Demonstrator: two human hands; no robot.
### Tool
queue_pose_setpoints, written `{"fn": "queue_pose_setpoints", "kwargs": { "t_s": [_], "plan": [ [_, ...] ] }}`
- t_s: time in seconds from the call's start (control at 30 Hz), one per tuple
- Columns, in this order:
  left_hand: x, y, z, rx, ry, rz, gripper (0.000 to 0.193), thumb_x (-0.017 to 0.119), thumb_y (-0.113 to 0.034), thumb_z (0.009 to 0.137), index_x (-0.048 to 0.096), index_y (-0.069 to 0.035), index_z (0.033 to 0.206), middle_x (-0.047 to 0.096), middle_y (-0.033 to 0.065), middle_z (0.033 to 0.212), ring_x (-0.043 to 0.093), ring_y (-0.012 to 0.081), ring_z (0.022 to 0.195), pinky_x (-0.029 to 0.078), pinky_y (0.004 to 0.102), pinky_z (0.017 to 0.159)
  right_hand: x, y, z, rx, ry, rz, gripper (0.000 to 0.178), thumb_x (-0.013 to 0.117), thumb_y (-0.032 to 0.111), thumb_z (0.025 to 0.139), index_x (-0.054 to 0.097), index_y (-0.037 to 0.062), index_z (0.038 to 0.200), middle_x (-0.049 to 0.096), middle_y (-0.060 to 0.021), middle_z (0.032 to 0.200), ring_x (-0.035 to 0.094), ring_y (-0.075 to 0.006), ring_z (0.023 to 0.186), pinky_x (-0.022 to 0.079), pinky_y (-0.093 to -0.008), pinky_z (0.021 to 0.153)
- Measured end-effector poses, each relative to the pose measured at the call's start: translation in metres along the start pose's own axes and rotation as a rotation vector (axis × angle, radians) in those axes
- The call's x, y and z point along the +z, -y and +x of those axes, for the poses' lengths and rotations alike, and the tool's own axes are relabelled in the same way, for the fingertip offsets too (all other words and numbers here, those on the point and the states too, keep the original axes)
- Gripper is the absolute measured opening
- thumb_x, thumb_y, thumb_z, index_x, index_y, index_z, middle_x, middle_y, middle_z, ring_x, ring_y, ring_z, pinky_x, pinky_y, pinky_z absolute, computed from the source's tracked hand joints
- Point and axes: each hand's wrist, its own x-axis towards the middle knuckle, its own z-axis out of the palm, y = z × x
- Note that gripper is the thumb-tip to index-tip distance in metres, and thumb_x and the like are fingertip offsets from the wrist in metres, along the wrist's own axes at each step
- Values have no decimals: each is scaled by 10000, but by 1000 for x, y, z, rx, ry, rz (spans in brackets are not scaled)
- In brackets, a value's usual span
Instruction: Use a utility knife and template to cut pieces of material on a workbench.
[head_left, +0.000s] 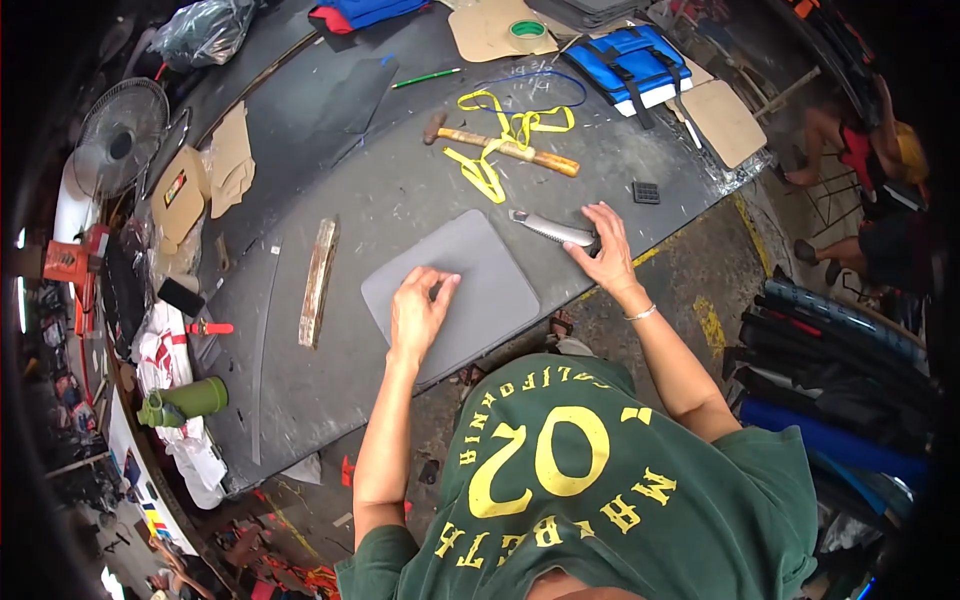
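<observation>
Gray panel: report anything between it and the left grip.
Nothing visible stands between the left grip and the gray panel beneath it. The utility knife, by the right grip, is off the panel's right edge.

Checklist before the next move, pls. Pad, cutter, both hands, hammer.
1. Grey pad lying flat on the table: ok.
2. Left hand over the pad: ok. Whether its fingertips press on it: cannot tell.
3. Right hand at the cutter: ok, at its near end. Firm grip: cannot tell.
4. Cutter blade retracted: cannot tell, tip too small in view.
5. Hammer off the pad: ok, it lies beyond the pad.
6. Hammer free of the yellow strap: not ok, the strap crosses its handle.
</observation>
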Motion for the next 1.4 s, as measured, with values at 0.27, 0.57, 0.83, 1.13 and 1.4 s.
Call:
{"fn": "queue_pose_setpoints", "kwargs": {
  "t_s": [0.27,0.57,0.83,1.13,1.4],
  "plan": [
    [34,-40,40,101,9,-35,156,768,-164,899,738,-14,927,698,113,869,687,236,778,534,334,692,-5,11,5,-60,-38,-53,643,822,397,774,604,57,1275,577,-152,1313,505,-380,1298,373,-518,1131],
    [67,-69,20,-25,106,18,148,757,-152,904,732,-6,921,705,131,900,675,284,803,526,350,744,-27,-1,12,36,-2,98,585,825,377,786,625,93,1257,592,-119,1278,512,-333,1306,345,-514,1156],
    [76,-66,-4,-172,-60,-35,141,751,-144,929,733,-4,923,693,68,876,619,159,806,497,298,765,-152,-235,82,364,-465,-336,376,785,151,809,684,68,1162,626,-135,1211,600,-313,1143,483,-421,998],
    [91,-78,-12,-235,-80,-43,151,758,-154,929,739,-5,924,687,54,871,606,138,802,492,286,758,-188,-280,112,481,-86,-494,502,783,225,784,669,102,1257,610,-103,1352,526,-318,1294,431,-417,1098],
    [90,-90,-6,-231,-64,-65,163,756,-165,937,738,-3,929,671,34,869,582,109,807,472,263,741,-213,-280,118,346,-570,-260,211,663,206,928,751,59,1052,740,-131,1076,719,-293,922,576,-349,804]
  ]
}}
